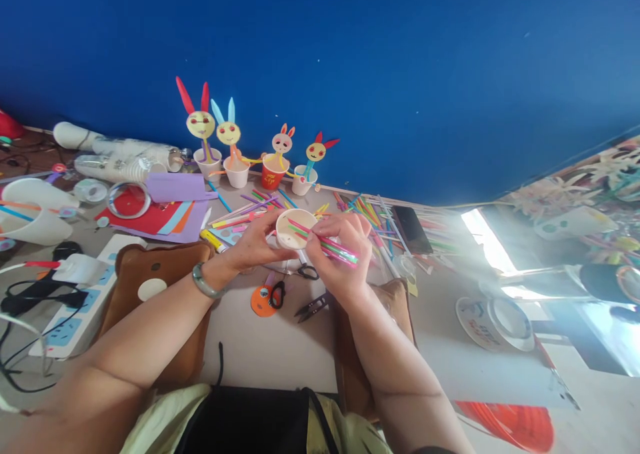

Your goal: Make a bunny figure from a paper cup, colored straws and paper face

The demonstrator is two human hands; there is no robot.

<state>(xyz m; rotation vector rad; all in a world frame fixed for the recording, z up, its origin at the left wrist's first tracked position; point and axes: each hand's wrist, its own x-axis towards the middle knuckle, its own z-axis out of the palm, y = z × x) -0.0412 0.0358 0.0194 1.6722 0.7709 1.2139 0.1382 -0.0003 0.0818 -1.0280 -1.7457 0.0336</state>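
Note:
My left hand (257,244) is closed around a white paper cup (295,229), tipped so its mouth faces me. My right hand (340,254) pinches a bundle of coloured straws (327,244), pink and green, whose ends lie across the cup's mouth. A green bangle (205,282) sits on my left wrist. Just below my hands on the table lie black scissors (306,271), an orange paper disc (263,301) and small thread snips (313,307).
Several paper-cup bunny figures (227,151) stand against the blue wall. Loose straws (370,214), a phone (413,229), coloured paper sheets (170,214), stacked cups (120,164), a power strip (75,307) and brown cushions (145,287) surround the work spot. A tape roll (129,199) lies left.

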